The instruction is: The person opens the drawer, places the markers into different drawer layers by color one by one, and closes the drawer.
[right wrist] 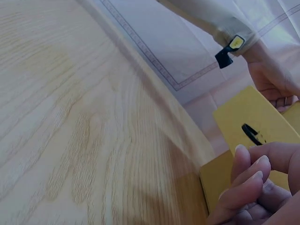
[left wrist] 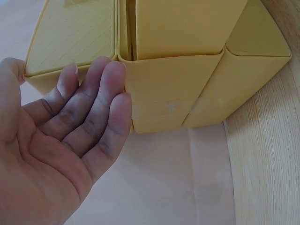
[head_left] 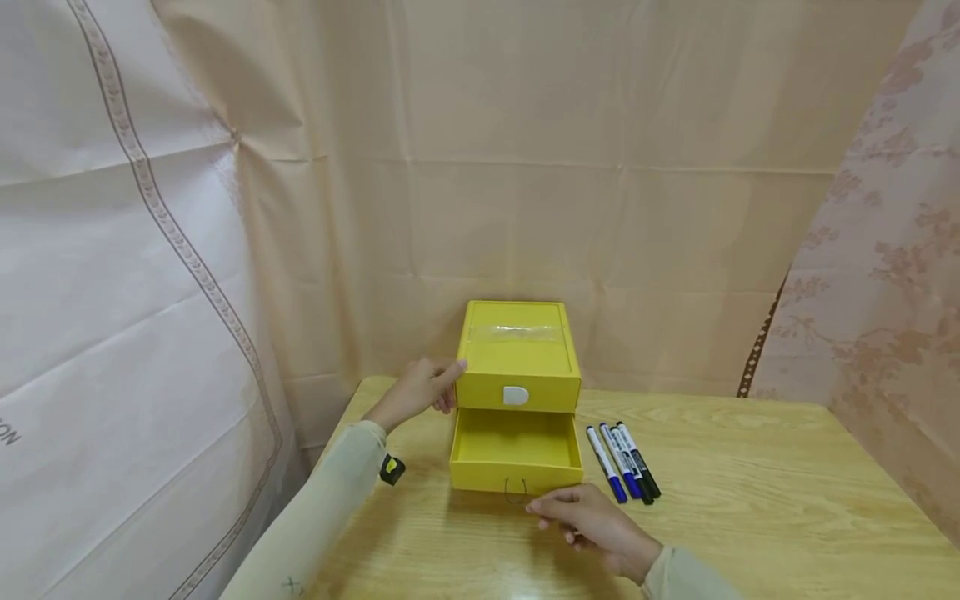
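While the yellow box stood towards the back of the bench, its lower drawer jutted out towards you and its upper drawer, with a white tab, sat closed. Your left hand rested at the box's left side near the front, the fingers loosely bent and touching it without wrapping around it. Your right hand was just in front of the lower drawer, fingertips drawn together beside the dark loop on its front; whether those fingers grasped the loop or had released it, you could not tell from any view. A strip of clear tape crossed the box's top. To the right of the box, four pens lay side by side on the bench, two with blue caps and two with black. You wore a pale sleeve on your left arm, and pale cloth hung behind the bench.
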`<state>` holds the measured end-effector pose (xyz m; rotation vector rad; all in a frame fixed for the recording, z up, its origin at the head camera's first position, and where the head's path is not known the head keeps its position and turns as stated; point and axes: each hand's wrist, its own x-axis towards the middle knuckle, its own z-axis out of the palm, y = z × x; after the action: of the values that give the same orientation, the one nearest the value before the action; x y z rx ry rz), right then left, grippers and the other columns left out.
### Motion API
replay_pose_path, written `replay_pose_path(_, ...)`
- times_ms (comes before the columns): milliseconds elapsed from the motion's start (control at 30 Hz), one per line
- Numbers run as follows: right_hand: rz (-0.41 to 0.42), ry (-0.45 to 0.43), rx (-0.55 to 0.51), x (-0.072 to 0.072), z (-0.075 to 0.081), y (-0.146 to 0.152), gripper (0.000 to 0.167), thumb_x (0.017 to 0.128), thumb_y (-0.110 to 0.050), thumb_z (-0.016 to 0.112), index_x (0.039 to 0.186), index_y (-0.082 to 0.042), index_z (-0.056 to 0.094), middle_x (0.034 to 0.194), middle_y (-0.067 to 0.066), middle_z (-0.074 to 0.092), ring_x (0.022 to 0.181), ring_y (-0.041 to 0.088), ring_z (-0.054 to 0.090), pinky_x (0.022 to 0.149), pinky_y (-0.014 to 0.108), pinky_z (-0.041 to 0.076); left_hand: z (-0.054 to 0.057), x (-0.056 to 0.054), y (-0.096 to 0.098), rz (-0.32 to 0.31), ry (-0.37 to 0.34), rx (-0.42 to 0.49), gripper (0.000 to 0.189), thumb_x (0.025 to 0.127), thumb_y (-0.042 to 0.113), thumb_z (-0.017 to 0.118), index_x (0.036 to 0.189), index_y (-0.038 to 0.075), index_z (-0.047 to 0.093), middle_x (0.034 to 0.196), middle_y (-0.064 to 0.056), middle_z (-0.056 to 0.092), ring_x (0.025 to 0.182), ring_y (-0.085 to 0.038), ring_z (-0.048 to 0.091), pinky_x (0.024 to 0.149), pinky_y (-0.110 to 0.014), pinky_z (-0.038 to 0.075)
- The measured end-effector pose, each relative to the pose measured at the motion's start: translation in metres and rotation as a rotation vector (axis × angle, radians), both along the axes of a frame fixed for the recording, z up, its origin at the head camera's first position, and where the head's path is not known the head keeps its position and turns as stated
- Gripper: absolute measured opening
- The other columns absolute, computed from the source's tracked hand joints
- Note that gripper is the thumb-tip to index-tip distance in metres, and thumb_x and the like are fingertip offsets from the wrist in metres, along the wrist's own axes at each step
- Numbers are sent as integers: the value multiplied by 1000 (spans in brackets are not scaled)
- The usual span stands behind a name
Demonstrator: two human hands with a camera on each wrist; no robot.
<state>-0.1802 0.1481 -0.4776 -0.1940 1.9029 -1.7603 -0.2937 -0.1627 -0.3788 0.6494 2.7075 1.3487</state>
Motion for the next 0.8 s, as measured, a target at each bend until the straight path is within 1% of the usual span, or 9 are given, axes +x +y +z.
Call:
replay_pose_path(67, 3, 7, 13, -2, -1, 4, 38, 98, -32, 73, 118, 0, 75, 85, 0, 71, 54, 1, 44, 46, 15, 36, 1, 0, 0, 2, 7, -2, 60, 107, 57, 43, 83, 8, 68, 75, -8, 70, 68, -30, 71, 68, -43, 60)
replay_pose_path(233, 8, 17, 53, -3, -4, 17, 36, 98, -30, 72, 116, 1, 75, 84, 0, 70, 53, 1, 45, 46, 16, 36, 1, 0, -1, 12, 12, -13, 59, 108, 54, 43, 82, 8, 68, 74, -8, 70, 67, -28, 71, 66, -39, 60)
replay_pose_path(400, 0, 33, 98, -5, -5, 33, 35, 98, -30, 72, 114, 1, 76, 83, 0, 69, 54, 2, 45, 46, 17, 35, 0, 2, -1, 23, 2, -19, 60, 108, 56, 43, 81, 9, 69, 74, -8, 70, 66, -26, 71, 66, -37, 59)
replay_pose_path(533, -52, 48, 140, -9, -4, 50, 34, 99, -27, 69, 116, 2, 75, 84, 1, 69, 55, 3, 45, 48, 17, 37, -1, 1, 0, 16, 1, -19, 59, 107, 57, 43, 82, 10, 69, 74, -7, 70, 66, -26, 71, 65, -37, 59)
replay_pose_path(733, -159, 76, 201, -23, 4, 75, 36, 100, -30, 69, 115, 3, 74, 85, 4, 68, 57, 6, 44, 50, 19, 38, -1, 0, 1, 9, 3, -10, 59, 108, 56, 43, 82, 9, 68, 74, -8, 70, 66, -26, 70, 66, -39, 60)
replay_pose_path(800, -209, 98, 240, -27, 5, 83, 33, 100, -27, 69, 115, 2, 74, 84, 5, 67, 58, 8, 44, 51, 21, 38, -1, 0, 1, 4, 7, -9, 59, 108, 56, 43, 82, 9, 68, 74, -8, 70, 66, -26, 70, 66, -40, 60)
